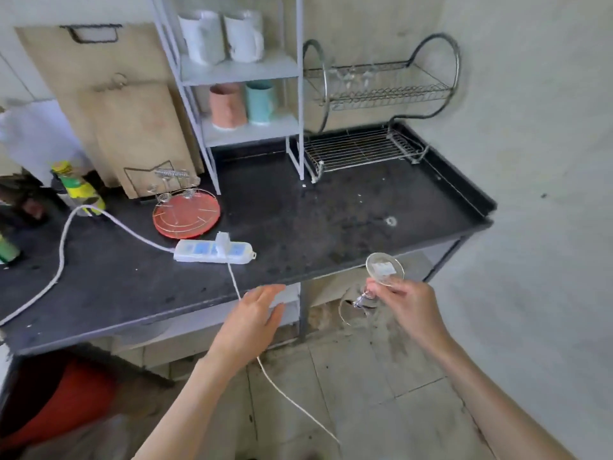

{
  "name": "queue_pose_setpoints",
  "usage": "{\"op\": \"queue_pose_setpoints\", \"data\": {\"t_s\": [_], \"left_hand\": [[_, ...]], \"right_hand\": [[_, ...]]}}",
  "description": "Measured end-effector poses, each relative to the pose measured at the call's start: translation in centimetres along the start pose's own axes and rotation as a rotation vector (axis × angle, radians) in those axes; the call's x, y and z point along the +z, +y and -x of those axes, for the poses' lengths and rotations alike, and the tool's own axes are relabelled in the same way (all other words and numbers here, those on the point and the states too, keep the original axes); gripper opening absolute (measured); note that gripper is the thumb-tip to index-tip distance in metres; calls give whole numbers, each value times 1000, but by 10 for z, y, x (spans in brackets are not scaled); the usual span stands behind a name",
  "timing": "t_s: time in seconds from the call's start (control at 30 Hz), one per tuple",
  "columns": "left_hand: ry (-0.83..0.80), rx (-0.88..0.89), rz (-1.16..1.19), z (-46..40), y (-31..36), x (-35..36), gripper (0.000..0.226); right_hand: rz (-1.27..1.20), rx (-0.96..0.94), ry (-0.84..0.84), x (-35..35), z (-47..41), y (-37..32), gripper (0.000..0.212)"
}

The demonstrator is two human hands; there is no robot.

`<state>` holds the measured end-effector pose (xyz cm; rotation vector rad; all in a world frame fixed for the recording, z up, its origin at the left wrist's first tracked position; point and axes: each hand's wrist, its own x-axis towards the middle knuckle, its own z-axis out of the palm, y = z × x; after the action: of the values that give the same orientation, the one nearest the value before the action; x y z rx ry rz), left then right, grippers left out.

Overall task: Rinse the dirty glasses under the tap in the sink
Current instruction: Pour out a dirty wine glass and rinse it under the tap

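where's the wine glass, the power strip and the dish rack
wine glass point(384, 269), head view, on its round foot, above the right hand's grip
power strip point(212, 252), head view, on its white body
dish rack point(381, 91), head view, on its upper wire tier

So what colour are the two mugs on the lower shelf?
One pink mug, one teal mug, in the head view.

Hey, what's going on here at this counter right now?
A person stands at a dark counter. Their right hand grips a clear stemmed glass by its stem, held upside down with the foot uppermost, just off the counter's front edge. The left hand is open and empty near a white cable. No sink or tap is in view.
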<state>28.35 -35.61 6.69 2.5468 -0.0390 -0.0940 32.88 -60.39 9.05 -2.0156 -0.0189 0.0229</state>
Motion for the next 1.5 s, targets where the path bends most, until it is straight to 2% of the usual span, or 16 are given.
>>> {"op": "queue_pose_setpoints", "data": {"t_s": [0.13,0.37,0.5,0.73,0.83,0.93,1.0,1.13,1.2,1.33,1.5], "left_hand": [[-45,52,-22,-62,37,10,39],[-43,143,-63,-171,64,26,38],[-17,193,-50,-248,75,28,40],[93,278,-83,-366,105,5,37],[197,359,-161,-400,115,-10,32],[304,382,-220,-431,126,-29,39],[361,353,-249,-450,133,-40,42],[534,240,-355,-478,146,-53,34],[597,118,-424,-486,149,-55,46],[601,-149,-488,-495,150,-50,64],[574,-266,-485,-497,144,-43,59]], "right_hand": [[-25,23,34,-39,-46,3,6],[75,2,138,-72,-153,16,10],[97,-30,113,-89,-231,9,9],[73,-199,137,-125,-376,-39,19],[83,-261,178,-136,-434,-59,23],[107,-303,184,-143,-492,-71,18],[126,-323,190,-146,-529,-78,18],[157,-332,192,-145,-599,-77,23],[190,-319,151,-140,-626,-71,21],[269,-315,39,-125,-657,-60,22],[261,-292,-36,-112,-677,-48,28]]}}
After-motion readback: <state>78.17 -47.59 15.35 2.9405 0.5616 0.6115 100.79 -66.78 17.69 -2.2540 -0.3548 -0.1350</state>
